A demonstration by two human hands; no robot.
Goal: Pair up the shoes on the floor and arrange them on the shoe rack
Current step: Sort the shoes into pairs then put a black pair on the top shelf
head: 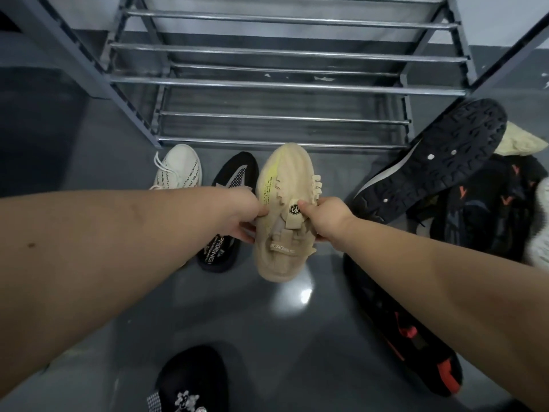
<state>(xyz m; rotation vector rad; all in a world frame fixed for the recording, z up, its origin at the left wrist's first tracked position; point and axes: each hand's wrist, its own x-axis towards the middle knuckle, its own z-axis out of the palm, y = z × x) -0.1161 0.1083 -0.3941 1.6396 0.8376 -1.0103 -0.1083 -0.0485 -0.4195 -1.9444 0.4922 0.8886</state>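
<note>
Glossy grey floor (pixel 184 307), bright lamp glare (pixel 297 289) reflected near centre. Pale wall (pixel 499 13) behind, dark grey band at its base. Dim, cool light overall.

A beige knit sneaker (pixel 282 212) with a yellow-green streak and a black hexagonal badge is held above the grey floor, toe toward the empty metal shoe rack (pixel 282 84) of horizontal bars. On the floor before the rack stand a white lettered sneaker (pixel 181 168) and a black sneaker (pixel 228 209), side by side. At right a dark shoe (pixel 439 162) lies sole-up on a heap beside a black-and-red sneaker (pixel 416 337); another black shoe (pixel 190 382) sits nearest the camera.
</note>
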